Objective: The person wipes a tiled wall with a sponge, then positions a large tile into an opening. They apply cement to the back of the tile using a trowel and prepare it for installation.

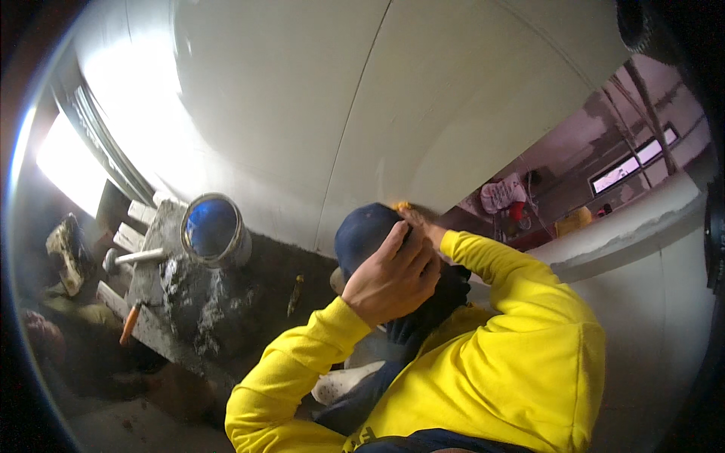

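Both my hands are raised close together in front of my chest, in yellow sleeves. My left hand (394,278) is nearer, its fingers curled inward, with a small dark patch showing between the fingertips. Partly behind it, my right hand (427,229) has bent fingers beside a small orange piece (402,206). What either hand grips is mostly hidden. A rounded navy-blue cloth shape (365,235) lies just left of the fingers; I cannot tell whether it is a cap or a clothed knee. A white spotted shoe (347,383) shows below my left forearm.
A bucket (245,245) with a blue inside stands on a mortar-smeared board (189,343). Nearby lie a hammer (140,256), an orange-handled tool (130,325) and a thin tool (295,294). A pale panelled wall (302,98) rises ahead; another person (504,195) is beyond its edge.
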`<state>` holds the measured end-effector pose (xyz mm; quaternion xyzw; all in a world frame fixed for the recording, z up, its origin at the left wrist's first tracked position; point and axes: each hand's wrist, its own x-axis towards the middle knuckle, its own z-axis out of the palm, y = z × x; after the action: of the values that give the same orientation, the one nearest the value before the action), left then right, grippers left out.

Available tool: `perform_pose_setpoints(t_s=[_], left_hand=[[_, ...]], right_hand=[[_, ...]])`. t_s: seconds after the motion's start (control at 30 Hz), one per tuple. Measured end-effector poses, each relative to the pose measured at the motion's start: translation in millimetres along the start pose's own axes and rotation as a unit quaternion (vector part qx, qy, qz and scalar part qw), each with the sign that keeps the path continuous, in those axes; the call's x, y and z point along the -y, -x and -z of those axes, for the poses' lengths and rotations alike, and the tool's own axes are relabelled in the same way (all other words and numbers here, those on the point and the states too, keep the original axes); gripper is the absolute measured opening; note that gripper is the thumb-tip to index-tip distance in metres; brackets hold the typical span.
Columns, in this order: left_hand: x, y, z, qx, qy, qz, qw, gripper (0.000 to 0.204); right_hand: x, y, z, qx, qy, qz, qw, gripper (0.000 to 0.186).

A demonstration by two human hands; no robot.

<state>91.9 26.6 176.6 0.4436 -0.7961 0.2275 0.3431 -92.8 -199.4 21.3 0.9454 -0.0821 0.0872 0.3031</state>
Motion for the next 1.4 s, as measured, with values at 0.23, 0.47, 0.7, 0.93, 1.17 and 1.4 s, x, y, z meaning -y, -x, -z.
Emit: perform_pose_setpoints(t_s=[0.23, 0.47, 0.7, 0.93, 1.17, 1.4], left_hand=[[10.7, 9.3, -3.9, 0.02, 0.013, 0.0, 1.0, 0.027], [14.0, 2.1, -13.9, 0.012, 0.017, -0.016, 1.0, 0.029], [12.6, 4.9, -17.2, -0.001, 0.025, -0.025, 0.999, 0.03], [9.3, 3.4, -14.8, -0.029, 0.019, -0.04, 0.999, 0.03], [12.2, 2.6, -14.0, -0.004, 0.027, -0.031, 0.999, 0.028], [9.9, 8.7, -4.2, 0.015, 0.014, -0.003, 1.0, 0.028]], right_hand=[[-139.4, -78.3, 188.7, -0.177, 0.174, -0.021, 0.968, 0.025], [-231.0, -45.4, 293.4, -0.315, 0.201, -0.143, 0.917, 0.036], [-166.9, 13.7, 216.4, -0.225, 0.122, -0.111, 0.96, 0.044], [-194.2, 7.1, 248.5, -0.285, 0.145, -0.172, 0.932, 0.053], [-105.2, 40.4, 153.4, -0.072, 0.036, -0.063, 0.995, 0.03], [-251.1, -46.2, 306.4, -0.349, 0.256, -0.099, 0.896, 0.037]])
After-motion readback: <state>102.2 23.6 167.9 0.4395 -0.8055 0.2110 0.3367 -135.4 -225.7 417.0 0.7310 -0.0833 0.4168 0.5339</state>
